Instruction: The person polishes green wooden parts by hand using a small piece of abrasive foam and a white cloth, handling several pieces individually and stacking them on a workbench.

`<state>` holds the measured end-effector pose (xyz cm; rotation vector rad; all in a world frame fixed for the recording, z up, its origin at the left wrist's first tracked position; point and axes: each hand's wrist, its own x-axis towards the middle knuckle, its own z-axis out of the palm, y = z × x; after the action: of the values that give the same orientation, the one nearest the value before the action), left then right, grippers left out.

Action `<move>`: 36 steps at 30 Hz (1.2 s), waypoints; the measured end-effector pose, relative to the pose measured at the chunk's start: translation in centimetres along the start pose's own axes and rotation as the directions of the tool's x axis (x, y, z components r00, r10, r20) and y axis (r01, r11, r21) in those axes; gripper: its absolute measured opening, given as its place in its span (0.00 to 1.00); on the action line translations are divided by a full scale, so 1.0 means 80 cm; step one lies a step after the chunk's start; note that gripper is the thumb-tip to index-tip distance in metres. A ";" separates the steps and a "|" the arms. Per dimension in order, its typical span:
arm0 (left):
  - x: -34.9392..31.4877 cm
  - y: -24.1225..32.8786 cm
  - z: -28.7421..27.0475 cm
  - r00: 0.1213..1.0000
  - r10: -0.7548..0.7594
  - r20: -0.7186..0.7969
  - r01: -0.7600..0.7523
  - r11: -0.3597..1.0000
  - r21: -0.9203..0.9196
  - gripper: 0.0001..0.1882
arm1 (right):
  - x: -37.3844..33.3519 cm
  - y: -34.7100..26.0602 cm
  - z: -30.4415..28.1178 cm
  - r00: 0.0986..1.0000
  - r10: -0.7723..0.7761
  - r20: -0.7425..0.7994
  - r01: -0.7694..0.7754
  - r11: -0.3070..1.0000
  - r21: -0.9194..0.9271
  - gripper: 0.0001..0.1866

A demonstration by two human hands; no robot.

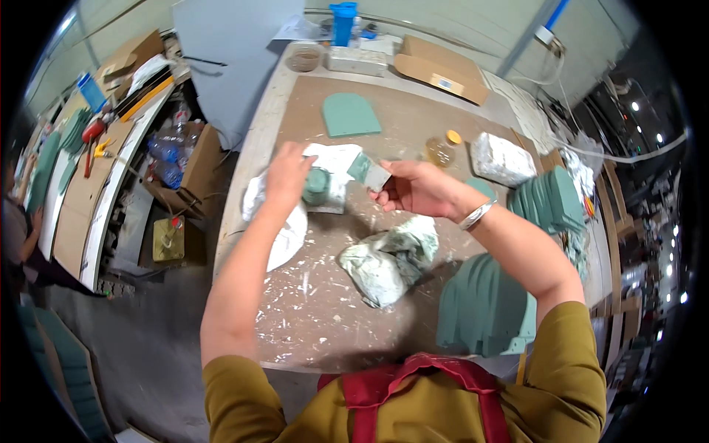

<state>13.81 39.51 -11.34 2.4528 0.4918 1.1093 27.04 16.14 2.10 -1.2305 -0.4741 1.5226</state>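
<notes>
Workshop desk (332,340): brown-topped, pale-flecked.
Right hand (417,188): pinching flat grey-and-green rectangular piece (377,178), toward desk's far edge; probably light, stiff; best held by its rim.
Left hand (286,174): at round green tub (316,187), nearer left edge; grip unclear.

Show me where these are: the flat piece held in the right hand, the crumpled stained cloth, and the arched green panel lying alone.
Flat piece (377,179), head view: its pale end.
Crumpled cloth (385,260), head view: its middle folds.
Arched panel (351,116), head view: middle of its face.

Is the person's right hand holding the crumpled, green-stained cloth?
No, the green-stained cloth lies on the table, while the right hand holds a small flat piece.
</notes>
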 end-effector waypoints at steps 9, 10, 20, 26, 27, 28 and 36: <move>-0.073 0.330 -0.085 0.769 0.548 0.330 -0.387 0.809 -0.442 0.11 | -0.264 -0.002 -0.087 0.858 -0.478 -0.189 0.458 0.877 -0.144 0.17; -0.096 0.372 -0.088 0.684 0.664 0.302 -0.479 0.722 -0.500 0.10 | -0.282 0.004 -0.095 0.846 -0.506 -0.168 0.479 0.859 -0.180 0.18; -0.190 0.563 -0.009 0.699 0.492 0.519 -0.417 0.870 -0.263 0.36 | -0.333 0.017 -0.095 0.858 -0.453 0.240 0.422 0.357 -0.834 0.20; -0.196 0.571 -0.003 0.688 0.412 0.598 -0.400 0.902 -0.161 0.34 | -0.298 0.015 -0.069 0.832 -0.129 0.539 0.554 0.156 -0.818 0.19; -0.197 0.572 -0.004 0.690 0.394 0.607 -0.385 0.910 -0.153 0.33 | -0.294 0.015 -0.060 0.808 -0.061 0.586 0.588 0.125 -0.799 0.19; -0.197 0.572 -0.003 0.693 0.393 0.604 -0.381 0.911 -0.156 0.33 | -0.289 0.016 -0.052 0.807 -0.008 0.591 0.587 0.120 -0.801 0.19; -0.195 0.574 -0.003 0.680 0.380 0.627 -0.341 0.921 -0.188 0.32 | -0.245 0.021 -0.034 0.722 0.232 0.652 0.631 0.165 -0.758 0.17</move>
<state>10.77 -7.13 1.71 2.7273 -0.2596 0.2881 26.55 -2.71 8.45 -1.3289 -2.4049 1.2351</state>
